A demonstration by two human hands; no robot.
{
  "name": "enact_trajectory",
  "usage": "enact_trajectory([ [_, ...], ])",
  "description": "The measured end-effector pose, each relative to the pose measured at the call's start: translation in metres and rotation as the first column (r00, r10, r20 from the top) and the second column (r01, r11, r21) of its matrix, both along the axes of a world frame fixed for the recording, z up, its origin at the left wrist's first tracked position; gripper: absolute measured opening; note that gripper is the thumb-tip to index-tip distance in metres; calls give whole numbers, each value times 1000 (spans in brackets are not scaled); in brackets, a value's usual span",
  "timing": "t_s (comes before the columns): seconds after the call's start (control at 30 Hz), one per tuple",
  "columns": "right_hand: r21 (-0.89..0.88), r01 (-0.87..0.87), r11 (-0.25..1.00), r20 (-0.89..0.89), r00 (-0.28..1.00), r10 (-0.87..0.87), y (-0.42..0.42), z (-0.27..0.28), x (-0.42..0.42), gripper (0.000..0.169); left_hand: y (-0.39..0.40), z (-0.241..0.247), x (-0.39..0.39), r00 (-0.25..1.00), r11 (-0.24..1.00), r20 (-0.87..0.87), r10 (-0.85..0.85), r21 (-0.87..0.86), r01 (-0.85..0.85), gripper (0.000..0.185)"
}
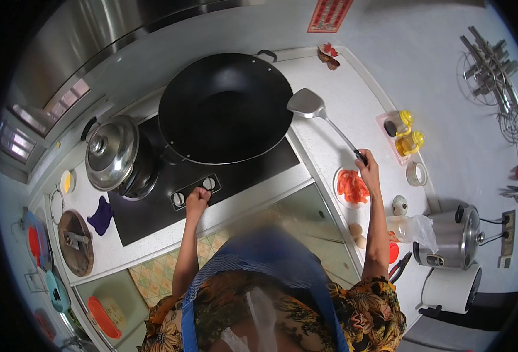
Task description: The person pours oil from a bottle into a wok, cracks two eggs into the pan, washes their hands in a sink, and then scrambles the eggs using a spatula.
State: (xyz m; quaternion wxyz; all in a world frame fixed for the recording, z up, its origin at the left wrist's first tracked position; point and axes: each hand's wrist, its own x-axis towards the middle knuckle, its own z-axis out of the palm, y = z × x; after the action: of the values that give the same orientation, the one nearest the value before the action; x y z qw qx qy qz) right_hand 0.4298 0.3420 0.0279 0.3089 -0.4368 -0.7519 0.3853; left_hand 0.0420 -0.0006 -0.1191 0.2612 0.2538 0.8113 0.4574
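My left hand [196,203] is at the front of the black gas cooktop [149,220], its fingers closed at the near side of the right control knob [209,182]. A second knob [178,199] sits just left of it. My right hand [368,170] grips the black handle of a metal wok spatula [306,104]. The spatula's blade is raised by the right rim of a large black wok [226,108], whose inside shows no food. Below my right hand, a plate of sliced tomatoes [351,187] rests on the counter.
A lidded steel pot [114,154] occupies the left burner. Left of the cooktop lie a purple cloth [101,215] and a round chopping board [75,253] with a cleaver [76,239]. Eggs [356,230], yellow-topped oil bottles [409,144] and a rice cooker [448,237] stand at right.
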Motion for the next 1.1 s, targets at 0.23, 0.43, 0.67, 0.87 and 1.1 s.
enact_trajectory([
  [0.23, -166, -3, 986, -23, 1000, -1, 72, -44, 3, 18, -21, 1, 33, 993, 1000, 117, -8, -10, 10, 6],
  [0.43, -199, -4, 980, -95, 995, -15, 94, -54, 20, 15, -6, 1, 71, 976, 996, 216, -3, 91, -17, 1],
  [0.67, -337, 49, 940, -25, 998, -61, 95, -54, 68, 18, 57, 11, 109, 936, 970, 271, -226, 154, 190, 2],
  [0.87, -187, 48, 981, 223, 975, -5, 102, -69, 80, 32, 117, 29, 141, 844, 863, 210, -493, -2, 505, 15],
  [1.1, 48, -125, 991, 393, 915, 96, 122, -97, 57, 31, 155, 44, 176, 774, 818, 308, -553, 27, 574, 14],
])
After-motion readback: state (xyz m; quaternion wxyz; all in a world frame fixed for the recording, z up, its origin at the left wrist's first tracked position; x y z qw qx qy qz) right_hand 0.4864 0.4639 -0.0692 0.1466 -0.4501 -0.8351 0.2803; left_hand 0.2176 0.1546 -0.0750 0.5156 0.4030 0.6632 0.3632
